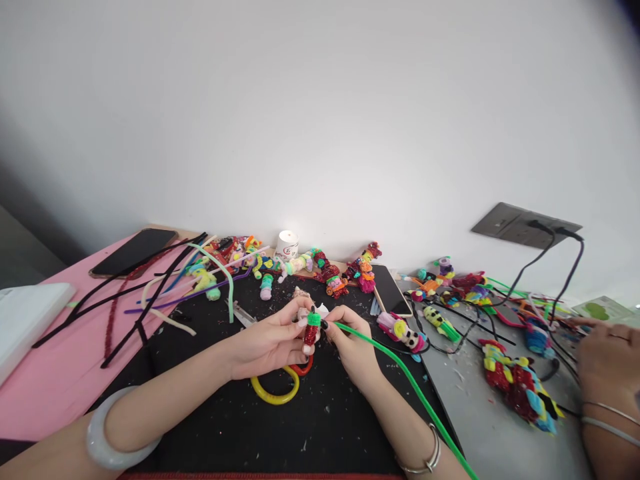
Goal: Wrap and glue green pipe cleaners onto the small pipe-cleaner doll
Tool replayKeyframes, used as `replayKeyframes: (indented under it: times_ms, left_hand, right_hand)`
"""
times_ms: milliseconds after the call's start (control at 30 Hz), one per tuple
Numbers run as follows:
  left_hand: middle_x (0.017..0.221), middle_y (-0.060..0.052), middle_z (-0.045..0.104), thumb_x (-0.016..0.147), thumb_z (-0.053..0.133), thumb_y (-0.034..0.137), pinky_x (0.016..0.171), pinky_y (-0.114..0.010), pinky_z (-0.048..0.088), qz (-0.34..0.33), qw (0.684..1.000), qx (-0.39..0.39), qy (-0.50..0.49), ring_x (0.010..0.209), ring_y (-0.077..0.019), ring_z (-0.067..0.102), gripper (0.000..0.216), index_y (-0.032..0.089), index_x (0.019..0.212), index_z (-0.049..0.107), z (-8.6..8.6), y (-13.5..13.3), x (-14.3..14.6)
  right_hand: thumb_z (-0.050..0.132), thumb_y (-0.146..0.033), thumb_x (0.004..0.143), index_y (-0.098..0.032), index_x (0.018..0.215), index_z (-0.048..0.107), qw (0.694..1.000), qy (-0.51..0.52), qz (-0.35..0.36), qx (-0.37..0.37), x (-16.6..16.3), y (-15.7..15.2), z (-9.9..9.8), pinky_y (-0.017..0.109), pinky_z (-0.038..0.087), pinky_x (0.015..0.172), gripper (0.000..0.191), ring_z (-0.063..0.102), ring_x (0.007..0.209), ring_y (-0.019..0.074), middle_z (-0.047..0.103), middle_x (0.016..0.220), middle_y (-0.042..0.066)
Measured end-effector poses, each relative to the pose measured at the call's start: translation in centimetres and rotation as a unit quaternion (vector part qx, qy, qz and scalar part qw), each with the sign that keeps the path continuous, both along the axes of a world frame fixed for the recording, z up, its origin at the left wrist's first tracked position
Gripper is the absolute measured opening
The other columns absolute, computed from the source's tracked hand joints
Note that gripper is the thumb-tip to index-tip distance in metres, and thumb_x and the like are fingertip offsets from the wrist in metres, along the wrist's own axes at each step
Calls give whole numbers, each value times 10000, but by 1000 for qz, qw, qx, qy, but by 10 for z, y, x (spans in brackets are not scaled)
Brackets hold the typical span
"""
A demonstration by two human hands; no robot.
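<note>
My left hand [267, 343] is closed on a small pipe-cleaner figure [313, 328] with a red sparkly body and a green coil on top. My right hand [353, 347] pinches the end of a long green pipe cleaner [415, 390] right at that green coil; the rest of it trails down to the lower right. Both hands hover over a black mat [310, 427]. Under them lie scissors with a yellow handle ring [275, 393] and a red one.
Loose pipe cleaners [165, 287] and small colourful figures [330, 277] crowd the back of the table. Two phones [134, 252] [390, 290], a white roll [287, 243] and cables to a wall socket [525, 225] lie around. Another person's hand [607, 360] works at the right edge.
</note>
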State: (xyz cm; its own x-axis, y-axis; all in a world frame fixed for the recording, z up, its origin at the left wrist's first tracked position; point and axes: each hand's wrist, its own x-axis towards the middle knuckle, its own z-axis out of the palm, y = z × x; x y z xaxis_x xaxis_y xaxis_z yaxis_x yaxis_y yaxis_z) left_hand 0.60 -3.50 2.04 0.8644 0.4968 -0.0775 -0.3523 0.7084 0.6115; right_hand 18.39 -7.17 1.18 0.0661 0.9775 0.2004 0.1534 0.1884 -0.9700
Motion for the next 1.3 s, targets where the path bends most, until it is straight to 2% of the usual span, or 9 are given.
replayKeyframes:
  times_ms: [400,567,633,767,1067,1167,1300]
  left_hand:
    - [838,-9,501,897,524,195,640,-181,394,-9,998,-53,-26,649,-67,514,265,315,1126,467,-5,-1,0]
    - [839,-9,499,902,511,200,610,-178,392,-8,999,-36,-29,608,-56,497,222,298,1100,496,-6,0,-2]
    - [842,-6,496,897,520,203,604,-180,392,-2,999,-34,-27,597,-52,491,213,296,1088,507,-6,1,-2]
    - [837,-8,499,892,531,211,605,-192,395,-2,1000,-28,-15,589,-53,481,208,296,1081,516,-7,2,-1]
    - [833,3,502,880,557,222,592,-191,394,-3,1000,-21,-8,574,-46,479,198,294,1060,520,-7,1,0]
    - [807,16,510,873,573,245,585,-192,393,42,999,13,10,567,-48,487,161,273,1022,521,-4,0,2]
    - [798,11,569,868,580,279,623,-219,423,154,978,123,67,648,-91,550,210,254,1055,488,0,1,5]
  right_hand:
    - [644,-283,780,-186,672,585,998,58,-16,-22,-10,-4,-4,202,335,478,156,436,513,91,513,574,-44]
    - [683,-244,743,-208,819,625,995,100,-12,-9,-10,-3,-3,198,373,482,102,502,567,102,586,681,-26]
    - [681,-254,750,-218,869,655,995,96,-5,-8,-9,-4,-3,204,387,476,128,522,580,109,621,730,-8]
    - [676,-276,759,-220,849,702,997,80,3,-13,-7,-4,-4,217,397,449,109,532,555,120,649,724,11]
    - [684,-257,742,-215,830,708,998,70,-4,-9,-8,-4,-1,214,410,440,101,540,562,127,659,726,21]
    - [679,-284,756,-216,875,702,995,94,5,-23,-7,-3,-4,200,373,410,139,489,507,99,644,730,14]
    - [706,-298,746,-216,933,698,987,155,28,-34,-6,0,-9,186,353,408,205,447,489,71,627,770,11]
